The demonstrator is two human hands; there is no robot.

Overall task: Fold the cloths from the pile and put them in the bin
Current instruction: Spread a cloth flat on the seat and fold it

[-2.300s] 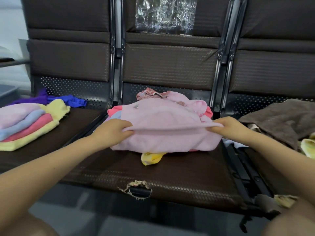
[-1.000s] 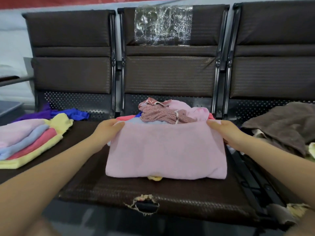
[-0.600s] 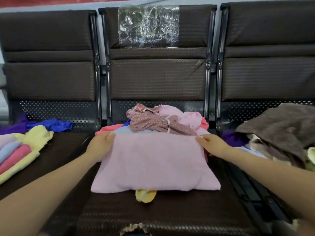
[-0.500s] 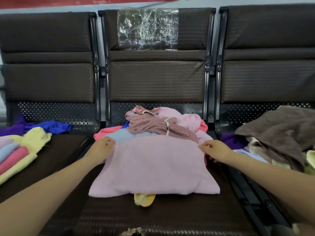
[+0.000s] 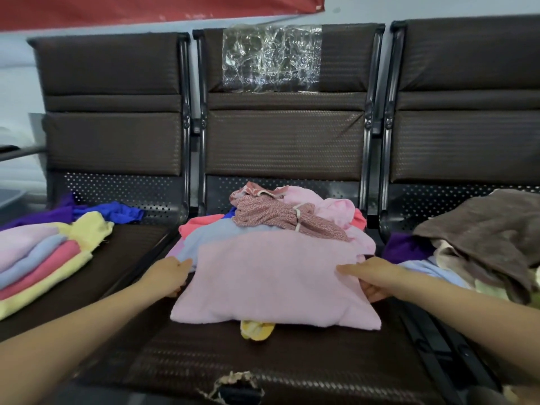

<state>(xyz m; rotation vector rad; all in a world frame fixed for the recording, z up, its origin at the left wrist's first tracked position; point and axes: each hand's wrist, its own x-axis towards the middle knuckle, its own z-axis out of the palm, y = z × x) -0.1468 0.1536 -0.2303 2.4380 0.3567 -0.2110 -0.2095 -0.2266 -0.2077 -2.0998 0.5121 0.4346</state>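
A: Spanning the middle seat (image 5: 292, 361), the pink cloth (image 5: 274, 282) is laid flat over the front of the pile (image 5: 292, 220); its long axis runs left to right. No bin is seen.

B: Hands?

A: One at each short edge, about equally near. The left hand (image 5: 168, 276) is set against the left edge, fingers fairly straight, nothing visibly clamped. The right hand (image 5: 369, 277) is pinched on the right edge, thumb on top, fingers beneath.

B: Next fold?

A: Judged to be across the long axis, one short edge carried to the other; the right hand is better placed.
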